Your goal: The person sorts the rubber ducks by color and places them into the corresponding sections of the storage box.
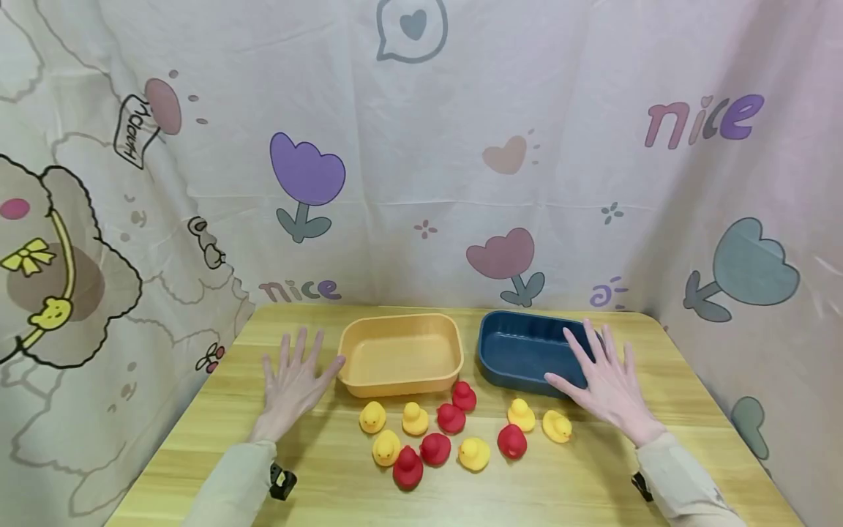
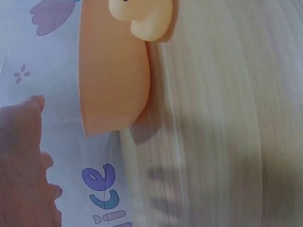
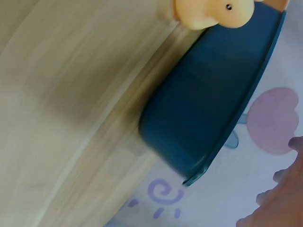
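My left hand (image 1: 292, 386) is spread beside the left end of a yellow-orange tray (image 1: 402, 390), holding nothing. The thumb tip overlaps the tray's rim in the head view; the left wrist view shows the hand (image 2: 21, 165) apart from the tray wall (image 2: 111, 80). My right hand (image 1: 611, 389), fingers splayed, is over the right end of a dark blue tray (image 1: 527, 355) and hides part of it. In the right wrist view the hand (image 3: 279, 201) is apart from the blue tray (image 3: 203, 94). Several yellow rubber ducks (image 1: 474, 454) and several red rubber ducks (image 1: 435, 449) lie before the trays.
Both trays stand side by side near the back of the wooden table (image 1: 342, 498), with a narrow gap between them. A printed cloth (image 1: 408, 249) hangs behind and along the sides. Black wrist devices (image 1: 282, 483) show under the sleeves.
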`<state>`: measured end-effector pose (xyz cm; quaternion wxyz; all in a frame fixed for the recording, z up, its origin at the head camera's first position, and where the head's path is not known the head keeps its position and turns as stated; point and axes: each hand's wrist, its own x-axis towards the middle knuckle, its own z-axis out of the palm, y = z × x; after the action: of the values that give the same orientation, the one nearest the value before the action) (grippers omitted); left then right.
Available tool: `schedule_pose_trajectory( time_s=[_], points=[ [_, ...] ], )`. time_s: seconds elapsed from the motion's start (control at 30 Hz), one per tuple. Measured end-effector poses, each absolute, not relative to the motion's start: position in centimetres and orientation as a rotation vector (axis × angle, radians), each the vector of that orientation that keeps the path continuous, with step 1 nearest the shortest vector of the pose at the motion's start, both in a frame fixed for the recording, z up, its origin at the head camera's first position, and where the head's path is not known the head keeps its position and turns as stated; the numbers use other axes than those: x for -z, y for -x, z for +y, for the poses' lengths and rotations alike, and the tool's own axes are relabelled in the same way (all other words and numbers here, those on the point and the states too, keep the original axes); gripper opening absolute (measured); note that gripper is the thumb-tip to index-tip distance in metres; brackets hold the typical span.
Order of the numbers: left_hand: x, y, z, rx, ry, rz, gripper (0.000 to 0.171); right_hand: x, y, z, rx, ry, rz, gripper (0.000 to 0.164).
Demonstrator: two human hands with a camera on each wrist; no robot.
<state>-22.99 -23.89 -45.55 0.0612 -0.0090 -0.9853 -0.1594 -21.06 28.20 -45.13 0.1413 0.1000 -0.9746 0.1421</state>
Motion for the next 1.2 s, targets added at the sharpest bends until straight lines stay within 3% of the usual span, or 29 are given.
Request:
schedule_pose_trajectory(
  time_s=[0.3, 0.67, 1.2],
  points=[
    [45.4, 23.0, -23.1, 0.592, 0.055, -3.019, 0.084, 44.2, 21.0, 25.7, -0.593, -0.354, -2.808, 0.089],
    [45.8, 23.7, -22.9, 0.988, 0.018, -2.962, 0.081, 44.5, 21.0, 22.4, -0.931, -0.503, -2.689, 0.066],
    [46.9, 24.7, -23.0, 1.520, -0.077, -2.708, 0.045, 44.7, 21.7, 18.6, -1.379, -0.679, -2.585, 0.047]
  ],
)
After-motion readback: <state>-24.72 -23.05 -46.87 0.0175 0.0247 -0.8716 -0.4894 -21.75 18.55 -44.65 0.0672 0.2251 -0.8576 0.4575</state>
